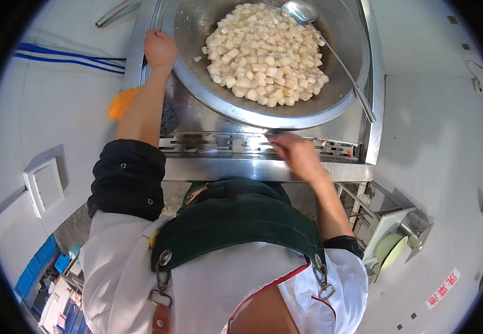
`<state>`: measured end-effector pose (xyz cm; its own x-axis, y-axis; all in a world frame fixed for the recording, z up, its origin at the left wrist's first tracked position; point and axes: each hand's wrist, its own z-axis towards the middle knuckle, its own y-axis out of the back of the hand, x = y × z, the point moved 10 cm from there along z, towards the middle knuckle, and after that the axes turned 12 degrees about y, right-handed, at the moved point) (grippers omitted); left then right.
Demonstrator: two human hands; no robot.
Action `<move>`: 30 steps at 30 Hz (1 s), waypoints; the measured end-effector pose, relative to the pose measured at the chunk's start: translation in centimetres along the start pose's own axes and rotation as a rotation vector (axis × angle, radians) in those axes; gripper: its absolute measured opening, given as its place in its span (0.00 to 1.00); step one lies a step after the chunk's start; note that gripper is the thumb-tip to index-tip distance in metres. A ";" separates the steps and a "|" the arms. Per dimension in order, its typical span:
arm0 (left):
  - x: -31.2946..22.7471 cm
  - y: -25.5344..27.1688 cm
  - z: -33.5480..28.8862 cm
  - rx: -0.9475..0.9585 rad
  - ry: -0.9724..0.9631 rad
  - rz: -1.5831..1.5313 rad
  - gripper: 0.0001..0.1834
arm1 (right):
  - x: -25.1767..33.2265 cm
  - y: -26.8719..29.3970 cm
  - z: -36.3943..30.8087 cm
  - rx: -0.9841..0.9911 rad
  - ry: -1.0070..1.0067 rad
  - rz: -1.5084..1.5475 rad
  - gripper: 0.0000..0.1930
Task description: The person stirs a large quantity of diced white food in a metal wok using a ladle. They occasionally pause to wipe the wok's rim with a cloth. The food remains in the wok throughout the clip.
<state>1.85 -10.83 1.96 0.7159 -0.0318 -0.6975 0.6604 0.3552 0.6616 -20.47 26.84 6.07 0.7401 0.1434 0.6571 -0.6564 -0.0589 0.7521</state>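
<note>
A wide steel bowl sits on the metal counter, heaped with pale, white cubes of food. Resting against its right rim is a long-handled steel ladle, its scoop on the far side of the cubes. My left hand is closed at the counter's left edge, beside the bowl; whether its fingers grip anything is hidden. Near the bowl's front rim, above a slotted metal strip, my right hand is closed around a small dark object that I cannot make out.
Blue hoses run along the wall at left, and an orange cloth-like thing is behind my left forearm. A curved metal pipe juts out at far left. On the right, a rack holds a pale green bowl.
</note>
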 end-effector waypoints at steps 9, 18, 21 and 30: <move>0.2 -0.1 0.1 0.035 0.089 0.015 0.14 | 3.8 -7.7 5.2 0.188 0.125 -0.149 0.07; 0.0 0.0 0.0 0.013 0.059 -0.010 0.14 | 2.8 -9.4 6.0 0.301 0.018 0.086 0.10; -0.3 0.3 -0.1 0.001 0.057 -0.014 0.13 | 4.7 -6.4 6.5 0.229 0.071 0.206 0.12; -0.2 -0.6 0.3 0.133 -0.019 0.120 0.16 | 4.0 10.2 6.6 -0.442 0.001 0.026 0.28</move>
<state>1.34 -11.37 1.81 0.7949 -0.0145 -0.6065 0.5929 0.2308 0.7715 -23.23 20.29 16.68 0.7228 0.1479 0.6750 -0.6741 0.3658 0.6417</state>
